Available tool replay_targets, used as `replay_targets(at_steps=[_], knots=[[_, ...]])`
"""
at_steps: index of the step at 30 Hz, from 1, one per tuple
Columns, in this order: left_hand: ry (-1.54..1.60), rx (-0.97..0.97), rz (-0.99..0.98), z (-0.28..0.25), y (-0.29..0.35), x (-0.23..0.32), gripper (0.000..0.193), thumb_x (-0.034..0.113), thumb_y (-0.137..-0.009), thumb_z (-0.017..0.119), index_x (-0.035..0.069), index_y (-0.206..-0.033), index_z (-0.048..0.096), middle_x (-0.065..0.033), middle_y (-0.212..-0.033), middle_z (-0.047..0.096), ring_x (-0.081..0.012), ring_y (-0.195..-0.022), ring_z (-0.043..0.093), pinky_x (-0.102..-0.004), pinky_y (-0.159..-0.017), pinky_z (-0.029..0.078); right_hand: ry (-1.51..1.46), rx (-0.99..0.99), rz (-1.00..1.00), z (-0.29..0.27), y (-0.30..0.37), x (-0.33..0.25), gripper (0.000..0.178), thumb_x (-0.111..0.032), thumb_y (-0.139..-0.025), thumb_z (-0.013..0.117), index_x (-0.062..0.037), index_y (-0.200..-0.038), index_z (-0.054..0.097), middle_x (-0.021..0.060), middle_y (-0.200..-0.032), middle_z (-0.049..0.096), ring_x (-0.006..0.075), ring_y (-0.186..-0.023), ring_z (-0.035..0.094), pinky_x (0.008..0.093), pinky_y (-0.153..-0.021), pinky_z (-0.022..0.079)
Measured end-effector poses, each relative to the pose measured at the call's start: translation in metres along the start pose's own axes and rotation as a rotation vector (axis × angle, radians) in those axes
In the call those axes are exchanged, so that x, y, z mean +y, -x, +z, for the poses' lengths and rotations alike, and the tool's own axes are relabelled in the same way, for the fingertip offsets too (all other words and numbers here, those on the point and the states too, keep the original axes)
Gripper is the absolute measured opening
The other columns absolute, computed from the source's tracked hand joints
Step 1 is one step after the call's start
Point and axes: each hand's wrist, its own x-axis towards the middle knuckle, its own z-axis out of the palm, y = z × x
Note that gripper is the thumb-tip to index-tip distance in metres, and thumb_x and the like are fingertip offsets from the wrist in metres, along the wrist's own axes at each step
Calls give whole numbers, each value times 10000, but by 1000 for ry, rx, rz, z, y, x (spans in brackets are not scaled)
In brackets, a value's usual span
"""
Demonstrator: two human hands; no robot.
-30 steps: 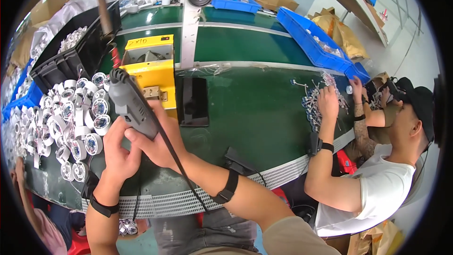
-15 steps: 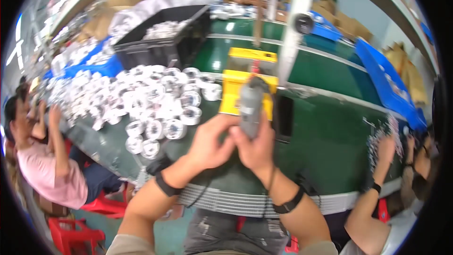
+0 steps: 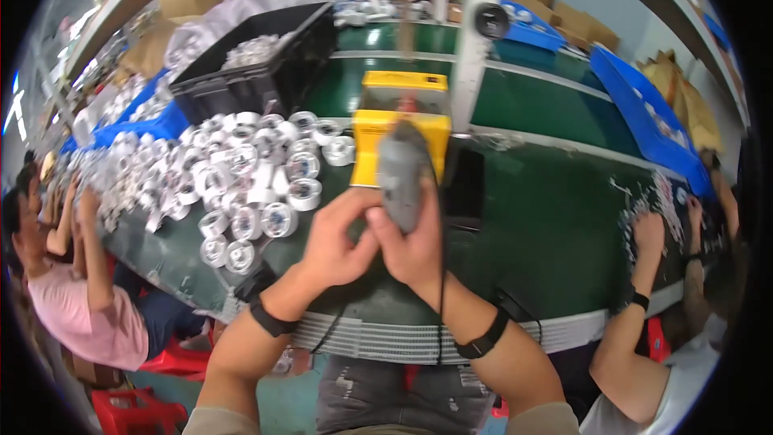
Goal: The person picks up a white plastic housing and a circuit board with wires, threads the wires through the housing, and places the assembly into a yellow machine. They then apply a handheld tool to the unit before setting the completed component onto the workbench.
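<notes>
My right hand (image 3: pixel 417 254) is wrapped around a grey corded hand tool (image 3: pixel 400 173), its blurred red tip pointing away from me. The tool's exact kind cannot be made out. Close against its left side is my left hand (image 3: pixel 336 242), fingers bent inward and their tips hidden behind the tool; what they hold, if anything, does not show. The two thumbs nearly meet at the tool's near end. Just beyond stands a yellow open-fronted box (image 3: pixel 368 137), partly covered by the tool. A black flat rectangular thing (image 3: pixel 465 189) lies right of the box.
Many white round parts (image 3: pixel 241 161) are heaped on the green table (image 3: pixel 539 234) to the left. Behind them stands a black crate (image 3: pixel 274 80). Blue trays (image 3: pixel 648 113) sit at the right. A white post (image 3: pixel 477 56) rises beyond the box. People work at both sides.
The whole view has shifted, so the table and box appear farther left. My right hand keeps its grip on the grey tool, and my left hand stays beside it.
</notes>
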Motion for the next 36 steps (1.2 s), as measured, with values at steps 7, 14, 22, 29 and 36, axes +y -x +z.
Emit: replay_targets(at_steps=[7, 14, 22, 29, 36], knots=[[21, 40, -42, -9, 20, -32, 221, 74, -854, 569, -21, -1053, 549, -103, -940, 585, -211, -888, 577, -330, -793, 465, -7, 7, -38, 14, -4, -2, 600, -230, -805, 737, -53, -1265, 395, 166, -998, 644, 313, -925, 665, 384, -764, 513], [228, -77, -193, -2, 24, -36, 389, 168, -882, 597, -49, -1180, 474, -108, -1084, 564, -170, -973, 558, -311, -837, 457, 19, 9, -22, 3, -4, -5, 535, -302, -823, 685, -84, -1220, 399, 219, -966, 634, 429, -882, 622, 471, -725, 494], [175, 23, -234, -2, 26, -34, 369, 187, -902, 561, -42, -1178, 478, -104, -1086, 575, -175, -976, 562, -313, -844, 459, 1, -24, -7, 3, -7, -6, 555, -310, -829, 702, -40, -1210, 402, 231, -950, 632, 427, -881, 635, 436, -720, 503], [11, -17, -189, -13, 31, -40, 354, 155, -941, 505, -48, -1227, 461, -119, -1121, 576, -190, -989, 573, -315, -863, 463, -81, -19, 21, 16, 3, -3, 738, -230, -798, 733, -36, -1358, 292, 191, -917, 610, 347, -809, 639, 397, -719, 496], [157, 119, -288, 9, 16, -27, 223, 77, -929, 538, -24, -1127, 554, -69, -999, 642, -132, -879, 607, -276, -789, 491, 52, -26, -66, 10, -6, 14, 653, -151, -795, 690, -6, -1316, 324, 171, -847, 568, 328, -732, 605, 394, -677, 487]])
